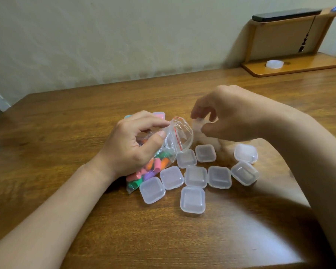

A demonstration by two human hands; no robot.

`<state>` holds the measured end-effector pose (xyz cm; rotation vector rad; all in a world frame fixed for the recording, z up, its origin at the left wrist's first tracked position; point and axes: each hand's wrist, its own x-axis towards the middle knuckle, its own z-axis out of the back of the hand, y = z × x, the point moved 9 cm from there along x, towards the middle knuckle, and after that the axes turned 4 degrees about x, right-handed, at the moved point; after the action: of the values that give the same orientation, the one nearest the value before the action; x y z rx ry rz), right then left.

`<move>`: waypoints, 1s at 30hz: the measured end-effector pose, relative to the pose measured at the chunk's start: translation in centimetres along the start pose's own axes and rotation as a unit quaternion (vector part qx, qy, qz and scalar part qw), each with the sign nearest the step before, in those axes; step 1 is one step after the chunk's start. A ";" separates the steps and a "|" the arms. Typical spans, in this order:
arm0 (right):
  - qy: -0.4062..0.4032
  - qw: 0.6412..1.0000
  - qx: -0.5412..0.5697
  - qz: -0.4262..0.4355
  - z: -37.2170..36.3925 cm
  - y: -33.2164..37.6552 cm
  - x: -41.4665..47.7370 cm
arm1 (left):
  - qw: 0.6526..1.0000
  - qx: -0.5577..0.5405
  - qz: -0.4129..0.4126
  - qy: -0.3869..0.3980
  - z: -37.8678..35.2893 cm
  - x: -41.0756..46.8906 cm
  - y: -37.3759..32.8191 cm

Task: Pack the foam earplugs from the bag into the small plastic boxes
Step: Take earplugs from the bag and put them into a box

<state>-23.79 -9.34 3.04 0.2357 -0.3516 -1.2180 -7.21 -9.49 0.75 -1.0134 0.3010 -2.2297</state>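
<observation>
Obs. The left hand point(132, 144) grips the clear zip bag point(179, 136) about its middle, thumb across the front and fingers curled over the top, holding it against the table point(66, 133). We read this hold as doing two jobs. It pins the bag in place, and it bunches the film so that the red-striped mouth gapes toward the other hand. The foam earplugs point(153, 167) (orange, pink, green, purple) sit in the lower half of the bag, under and below the palm. We see none loose on the table.

The right hand point(227, 117) hovers just beside the bag mouth, thumb and fingers curled in and pinching a small clear item, which we take to be the held box point(198, 123). It is blurred, so we cannot tell whether its lid is up. Keeping it raised next to the opening makes sense to us: a short path from bag to box.

Nine closed boxes point(196, 176) lie flat in a loose cluster just right of the bag, on the near side of the right hand, several touching. They look unfilled. The two far boxes point(159, 114) beyond the left hand show pink and teal, and are likely packed ones kept apart from the blanks.

Judgement: early in the task, with most boxes not yet filled.

Far right: a wooden shelf point(291, 66) with a tape roll point(274, 64).
</observation>
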 end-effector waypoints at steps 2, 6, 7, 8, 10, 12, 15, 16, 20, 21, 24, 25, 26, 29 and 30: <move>-0.013 0.998 0.056 0.016 0.3 0.6 -0.1 | 1.000 0.000 -0.002 -0.016 0.4 0.2 -0.3; -0.030 0.980 0.190 0.041 0.3 1.8 -0.2 | 0.997 0.012 -0.023 -0.068 1.6 0.3 -1.3; -0.038 0.976 0.207 0.048 0.4 2.0 -0.1 | 0.997 0.012 -0.029 -0.075 1.7 0.2 -1.5; -0.046 0.974 0.215 0.059 0.3 2.3 -0.1 | 0.996 0.013 -0.037 -0.079 1.8 0.2 -1.7; -0.062 0.969 0.225 0.080 0.4 2.8 0.0 | 0.995 0.023 -0.056 -0.079 1.7 0.2 -1.9; -0.077 0.962 0.246 0.086 0.5 3.1 0.0 | 0.993 0.039 -0.072 -0.080 1.7 0.2 -2.1; -0.086 0.956 0.270 0.083 0.4 3.1 -0.1 | 0.991 0.044 -0.077 -0.098 2.1 0.1 -2.3; -0.083 0.951 0.286 0.082 0.4 3.0 0.0 | 0.991 0.042 -0.077 -0.105 2.2 0.1 -2.3; -0.068 0.918 0.386 0.064 0.1 2.4 0.2 | 0.991 0.022 -0.073 -0.109 2.4 0.0 -2.3; -0.065 0.907 0.412 0.059 0.1 2.3 0.2 | 0.992 0.018 -0.071 -0.107 2.4 0.1 -2.3; -0.055 0.891 0.448 0.048 -0.1 2.4 0.2 | 0.992 0.015 -0.067 -0.104 2.4 0.1 -2.1; -0.054 0.891 0.448 0.047 -0.2 2.5 0.1 | 0.992 0.017 -0.068 -0.103 2.4 0.0 -2.1; -0.052 0.893 0.445 0.048 -0.2 2.6 0.1 | 0.992 0.020 -0.069 -0.103 2.4 0.0 -2.1; -0.046 0.898 0.435 0.049 -0.5 2.8 0.2 | 0.992 0.027 -0.065 -0.102 2.5 0.0 -1.9; -0.043 0.898 0.435 0.048 -0.7 2.9 0.2 | 0.992 0.029 -0.064 -0.101 2.5 0.0 -1.9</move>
<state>-20.98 -8.60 3.48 0.9266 -0.9708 -0.9060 -6.29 -7.95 3.25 -1.2467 0.0830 -2.2105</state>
